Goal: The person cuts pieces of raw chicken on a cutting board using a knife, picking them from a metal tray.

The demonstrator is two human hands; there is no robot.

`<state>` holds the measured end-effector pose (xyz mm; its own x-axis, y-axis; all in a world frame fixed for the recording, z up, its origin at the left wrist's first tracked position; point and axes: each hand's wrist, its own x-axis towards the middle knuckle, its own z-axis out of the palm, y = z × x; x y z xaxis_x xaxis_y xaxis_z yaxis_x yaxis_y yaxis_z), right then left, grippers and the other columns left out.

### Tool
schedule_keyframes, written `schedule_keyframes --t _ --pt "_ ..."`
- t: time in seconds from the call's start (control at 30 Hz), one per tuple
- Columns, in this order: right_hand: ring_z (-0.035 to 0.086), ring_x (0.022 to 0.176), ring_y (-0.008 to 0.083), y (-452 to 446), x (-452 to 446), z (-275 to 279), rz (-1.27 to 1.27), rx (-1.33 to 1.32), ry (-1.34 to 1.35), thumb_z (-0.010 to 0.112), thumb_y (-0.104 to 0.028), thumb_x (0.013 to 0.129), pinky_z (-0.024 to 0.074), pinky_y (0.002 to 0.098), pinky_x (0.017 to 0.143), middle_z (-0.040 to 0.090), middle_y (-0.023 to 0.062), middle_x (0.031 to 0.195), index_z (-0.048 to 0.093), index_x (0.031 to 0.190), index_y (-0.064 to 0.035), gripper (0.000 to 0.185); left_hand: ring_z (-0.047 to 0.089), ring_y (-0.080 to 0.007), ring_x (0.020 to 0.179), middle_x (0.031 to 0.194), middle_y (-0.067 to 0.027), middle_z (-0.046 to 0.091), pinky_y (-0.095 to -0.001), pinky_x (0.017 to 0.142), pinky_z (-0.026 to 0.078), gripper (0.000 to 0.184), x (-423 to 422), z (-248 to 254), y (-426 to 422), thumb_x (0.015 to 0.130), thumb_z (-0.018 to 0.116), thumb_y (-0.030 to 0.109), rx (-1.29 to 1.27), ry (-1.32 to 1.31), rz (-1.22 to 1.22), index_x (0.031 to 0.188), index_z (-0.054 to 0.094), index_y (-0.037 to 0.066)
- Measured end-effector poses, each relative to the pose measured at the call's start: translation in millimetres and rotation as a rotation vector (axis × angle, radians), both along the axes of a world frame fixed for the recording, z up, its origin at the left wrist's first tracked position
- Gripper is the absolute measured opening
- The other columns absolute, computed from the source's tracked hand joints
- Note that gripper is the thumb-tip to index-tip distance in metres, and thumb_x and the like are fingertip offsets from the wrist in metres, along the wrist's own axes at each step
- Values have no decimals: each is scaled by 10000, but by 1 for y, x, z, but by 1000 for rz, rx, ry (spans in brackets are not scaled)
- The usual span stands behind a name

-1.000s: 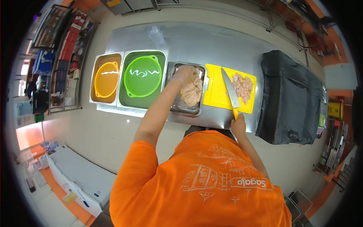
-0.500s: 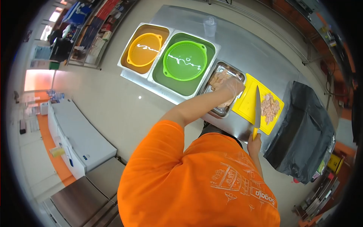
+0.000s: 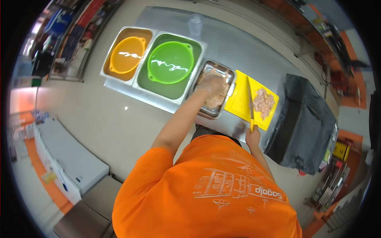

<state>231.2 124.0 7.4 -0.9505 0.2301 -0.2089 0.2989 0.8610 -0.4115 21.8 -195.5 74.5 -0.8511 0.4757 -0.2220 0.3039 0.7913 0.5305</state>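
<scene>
My left hand [image 3: 207, 84], in what looks like a clear glove, reaches into a steel tray [image 3: 231, 88] and lies over pale raw meat [image 3: 216, 99]. Its fingers are blurred against the meat. My right hand [image 3: 253, 138] grips the yellow handle of a knife [image 3: 250, 101]. The long blade points away from me, over a yellow cutting board [image 3: 237, 95]. Right of the blade, a pile of chopped raw meat [image 3: 264, 103] lies on the board.
Left of the tray, two deep steel pans hold liquid, with a green colander [image 3: 170, 62] and an orange colander [image 3: 127, 55] in them. A clear plastic cup [image 3: 195, 25] stands at the back. Black plastic sheeting [image 3: 303, 123] covers something on the right.
My left hand has moved from the tray's right side to over the meat at its middle. The knife stays in my right hand over the board. The whole view has shifted left.
</scene>
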Motion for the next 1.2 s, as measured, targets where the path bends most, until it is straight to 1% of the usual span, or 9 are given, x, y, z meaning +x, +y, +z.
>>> schedule_keyframes --t 0.37,0.47,0.57,0.67,0.77,0.87,0.97,1.07,1.2 --pt "645 813 552 -26 16 1 -74 -177 3 622 -187 909 498 611 721 659 345 846 576 1030 24 248 667 -427 1071 1236 -263 675 -475 941 527 369 20 5 -36 967 666 339 294 -26 198 1024 701 -23" --pt "647 812 543 -25 15 0 -79 -202 23 617 -191 917 501 605 715 661 333 842 563 1028 19 243 686 -417 973 1107 -255 706 -447 860 544 384 6 -67 -47 944 710 346 447 -26 217 996 681 -34" --pt "658 842 518 -30 10 12 -104 -177 -18 622 -207 922 515 603 751 676 309 883 550 1023 15 254 717 -334 862 956 -189 726 -406 797 547 341 2 -50 -46 970 699 313 283 -205 306 1016 689 -25" --pt "653 816 526 -29 13 9 -114 -202 -10 611 -193 919 506 599 720 669 311 842 542 1023 11 239 719 -229 773 820 -116 703 -338 730 550 313 6 -70 -46 1003 663 265 599 -318 365 983 695 -47" --pt "660 826 511 -27 14 6 -107 -213 -20 615 -210 926 519 597 743 674 300 863 532 1025 10 256 696 -149 799 927 -58 719 -284 757 557 250 16 -46 -36 1028 628 173 735 -577 521 1018 729 -56" --pt "661 827 508 -23 15 6 -109 -215 -56 612 -214 924 522 593 744 673 298 859 529 1026 10 259 731 -176 777 881 -117 745 -318 724 580 277 29 -46 -34 1007 625 177 702 -557 533 975 731 -77" --pt "660 823 506 -21 15 6 -100 -204 -67 608 -212 922 521 593 744 672 298 862 527 1025 8 256 755 -192 778 829 -165 761 -331 686 581 290 41 -68 -45 971 639 200 193 -423 409 947 735 -74" --pt "658 822 506 -18 14 3 -97 -206 -64 608 -208 919 520 593 744 675 294 866 526 1027 8 255 767 -285 802 799 -218 747 -384 682 586 297 53 -113 -67 932 654 239 4 -432 234 922 743 -45" --pt "659 844 503 -10 13 0 -79 -211 -83 608 -205 914 520 593 764 678 294 885 526 1034 9 259 735 -397 814 844 -261 726 -476 736 580 282 62 -40 -40 910 659 260 -228 6 151 903 749 -7"
